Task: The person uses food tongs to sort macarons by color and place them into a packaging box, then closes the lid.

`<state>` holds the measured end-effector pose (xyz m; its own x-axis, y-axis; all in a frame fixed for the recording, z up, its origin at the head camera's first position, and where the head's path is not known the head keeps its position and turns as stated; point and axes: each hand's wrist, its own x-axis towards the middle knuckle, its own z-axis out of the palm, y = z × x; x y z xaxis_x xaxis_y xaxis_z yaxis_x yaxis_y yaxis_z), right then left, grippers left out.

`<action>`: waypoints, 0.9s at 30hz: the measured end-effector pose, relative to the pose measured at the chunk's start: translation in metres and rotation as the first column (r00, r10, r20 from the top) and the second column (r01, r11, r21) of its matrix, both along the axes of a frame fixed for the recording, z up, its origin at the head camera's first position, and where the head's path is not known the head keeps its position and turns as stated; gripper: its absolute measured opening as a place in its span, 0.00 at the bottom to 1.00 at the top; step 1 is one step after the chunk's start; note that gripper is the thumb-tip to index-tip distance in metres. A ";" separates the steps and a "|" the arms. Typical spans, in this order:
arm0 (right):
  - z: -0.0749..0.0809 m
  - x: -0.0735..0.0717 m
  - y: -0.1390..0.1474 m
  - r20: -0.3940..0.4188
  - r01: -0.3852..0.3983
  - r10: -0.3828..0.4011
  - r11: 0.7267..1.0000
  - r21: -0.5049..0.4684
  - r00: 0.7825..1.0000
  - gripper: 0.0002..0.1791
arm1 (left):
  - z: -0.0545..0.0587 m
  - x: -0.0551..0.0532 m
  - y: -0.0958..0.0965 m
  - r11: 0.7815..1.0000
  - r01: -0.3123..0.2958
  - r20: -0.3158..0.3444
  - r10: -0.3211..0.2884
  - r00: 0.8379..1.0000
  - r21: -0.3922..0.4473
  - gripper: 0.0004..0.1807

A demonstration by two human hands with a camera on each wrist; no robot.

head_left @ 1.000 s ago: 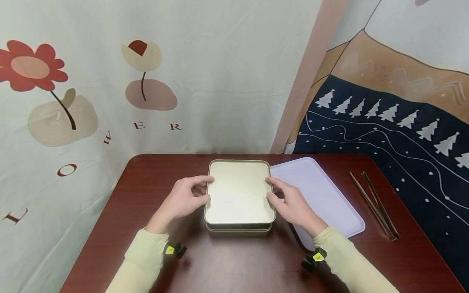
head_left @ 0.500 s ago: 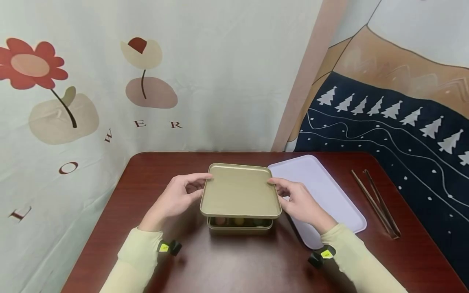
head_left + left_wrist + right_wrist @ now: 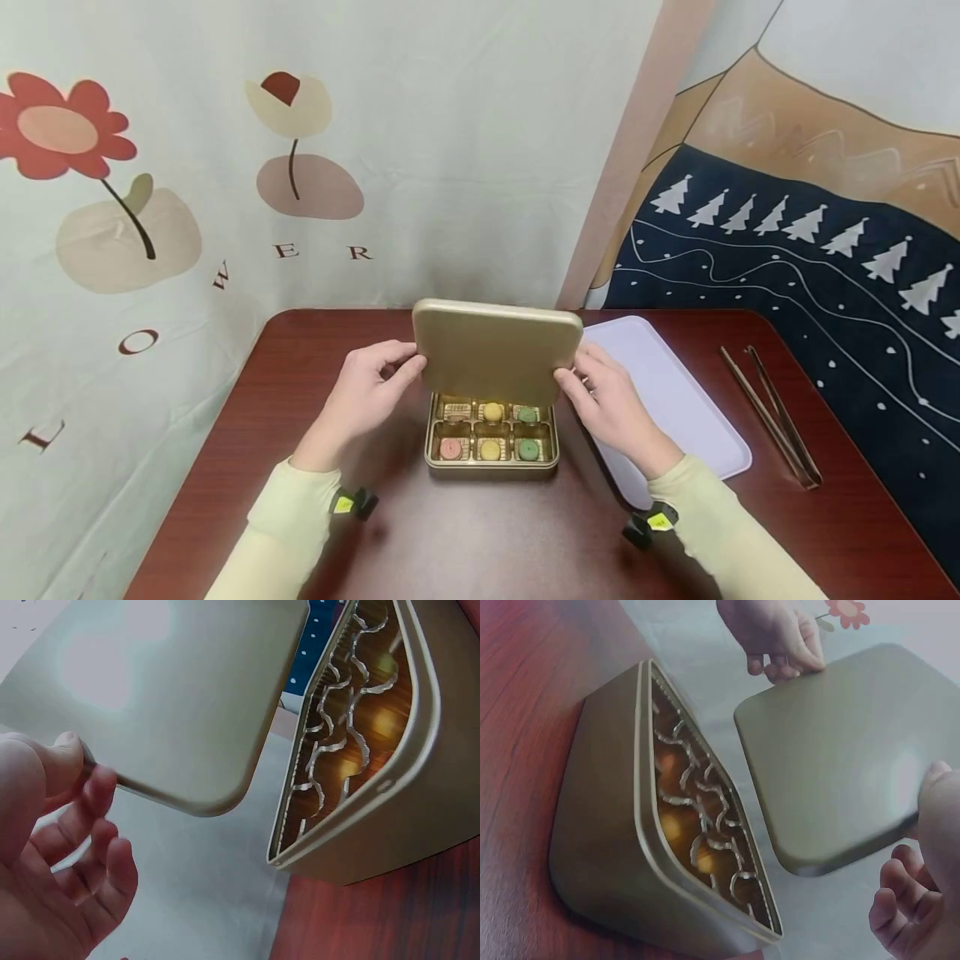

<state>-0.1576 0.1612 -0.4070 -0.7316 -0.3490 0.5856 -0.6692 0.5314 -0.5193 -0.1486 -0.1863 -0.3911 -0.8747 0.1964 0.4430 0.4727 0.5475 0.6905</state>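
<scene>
A gold metal lid (image 3: pixel 495 350) stands tilted nearly upright above the back of a gold tin (image 3: pixel 491 472). My left hand (image 3: pixel 371 387) pinches the lid's left edge between thumb and fingers, and my right hand (image 3: pixel 611 400) grips its right edge. Inside the tin, a clear divider splits the space into compartments. In the front row sit small round macaron-like sweets: one pink (image 3: pixel 451 448), one yellow (image 3: pixel 490 450) and one green (image 3: pixel 528 450). The lid partly hides the back row. Both wrist views show the lid (image 3: pixel 172 705) apart from the tin's rim (image 3: pixel 641 802).
A lilac tray (image 3: pixel 675 400) lies on the right, partly behind my right hand. Metal tongs (image 3: pixel 772 417) rest farther right on the dark red table (image 3: pixel 480 542). Printed fabric (image 3: pixel 465 167) hangs just behind the table's back edge.
The lid has come up off the tin and tipped from flat to nearly upright, exposing the sweets. Both hands have stayed at its sides; the tin, tray and tongs keep their places.
</scene>
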 end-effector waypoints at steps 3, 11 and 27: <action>0.002 -0.001 -0.005 -0.014 0.045 -0.046 0.998 -0.033 0.999 0.02 | -0.001 -0.004 0.004 1.000 -0.025 -0.087 0.023 0.996 -0.014 0.05; 0.000 -0.003 -0.017 0.004 0.149 -0.148 0.988 -0.036 0.989 0.14 | -0.010 -0.007 0.011 0.990 -0.095 -0.153 0.078 0.985 -0.101 0.16; -0.026 -0.006 -0.028 0.191 0.188 -0.241 0.948 0.259 0.952 0.15 | -0.051 -0.006 0.018 0.948 -0.076 0.011 0.083 0.996 -0.310 0.24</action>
